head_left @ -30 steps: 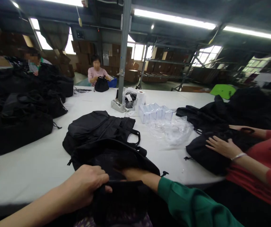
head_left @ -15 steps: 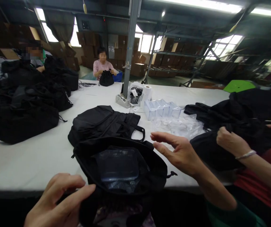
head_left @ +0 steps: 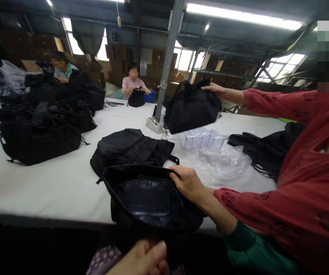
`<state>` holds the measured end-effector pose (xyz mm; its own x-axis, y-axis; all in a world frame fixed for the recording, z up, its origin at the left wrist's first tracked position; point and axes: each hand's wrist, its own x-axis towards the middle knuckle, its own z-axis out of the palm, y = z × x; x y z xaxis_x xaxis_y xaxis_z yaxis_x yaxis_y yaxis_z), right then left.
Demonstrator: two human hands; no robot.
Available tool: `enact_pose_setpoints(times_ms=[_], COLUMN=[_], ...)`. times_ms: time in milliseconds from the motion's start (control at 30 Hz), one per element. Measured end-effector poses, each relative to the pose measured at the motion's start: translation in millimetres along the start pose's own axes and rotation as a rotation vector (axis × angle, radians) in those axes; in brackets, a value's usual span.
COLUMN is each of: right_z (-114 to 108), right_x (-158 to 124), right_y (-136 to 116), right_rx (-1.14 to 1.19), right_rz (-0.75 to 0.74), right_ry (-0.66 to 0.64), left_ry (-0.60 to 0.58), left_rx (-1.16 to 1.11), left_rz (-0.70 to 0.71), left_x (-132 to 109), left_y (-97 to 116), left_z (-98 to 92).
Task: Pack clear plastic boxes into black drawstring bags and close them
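A black drawstring bag (head_left: 153, 225) gapes wide at the table's front edge. Inside it lies a clear plastic-wrapped item (head_left: 149, 198) whose kind I cannot make out. My right hand (head_left: 188, 185), in a green sleeve, grips the bag's right rim, thumb and fingers closed on the cloth. Low in the view, my left hand (head_left: 147, 256) is curled closed against the bag's near side; what its fingers hold is hidden. Just behind the open bag, a flat black bag (head_left: 127, 147) with a loop handle lies on the table.
At right, a co-worker in red (head_left: 299, 152) reaches across, holding up another black bag (head_left: 193, 107). Clear plastic boxes (head_left: 203, 138) and crumpled clear film (head_left: 224, 160) lie beyond my right hand. Black bags (head_left: 44, 126) are piled at left. A metal post (head_left: 168, 61) stands mid-table.
My right hand has closed on the bag's right rim. My left hand has moved right to the bag's near side and curled. The co-worker has raised a black bag over the table.
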<state>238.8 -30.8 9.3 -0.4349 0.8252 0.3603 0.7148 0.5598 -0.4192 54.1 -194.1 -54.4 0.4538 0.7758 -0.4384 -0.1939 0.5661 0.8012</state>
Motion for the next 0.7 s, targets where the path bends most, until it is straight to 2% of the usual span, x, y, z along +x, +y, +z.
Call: enact_pose_setpoints(times_ms=[67,100,167,267,333,433,600,700], right_z=[7.0,10.7,17.0,20.8,20.1,17.5,22.2,32.1], right_x=[-10.3,-15.2,-24.2,-37.3,-45.8,-57.1,-70.5,-77.8], right_y=[-5.8,-10.7,-22.1,-35.7,-39.9,-41.5,-49.1,-60.7], right_rx=[0.07,0.084,0.11,0.162,0.189,0.212,0.277,0.276], right_rz=[-0.044,-0.056,-0.091,-0.163,-0.186,-0.175,-0.175,-0.175], right_ry=[0.002,0.002,-0.005,-0.022,-0.042,-0.087,-0.11,-0.079], left_ry=[-0.031,-0.023,0.035,0.168,0.215,0.195,0.031,0.107], left_rx=[-0.321,-0.423,-0.471,-0.459,-0.464,-0.491,-0.485,-0.484], left_rz=[-0.215,-0.28,-0.323,-0.314,-0.294,-0.277,-0.286,-0.262], left_x=[2.0,1.4,-0.4,0.9,3.9,3.3,-10.0,-8.5], left_y=[8.9,13.4,20.8,27.8,29.9,28.7,21.2,22.0], left_z=[3.1,3.4,3.8,6.0,7.2,7.5,12.6,17.0])
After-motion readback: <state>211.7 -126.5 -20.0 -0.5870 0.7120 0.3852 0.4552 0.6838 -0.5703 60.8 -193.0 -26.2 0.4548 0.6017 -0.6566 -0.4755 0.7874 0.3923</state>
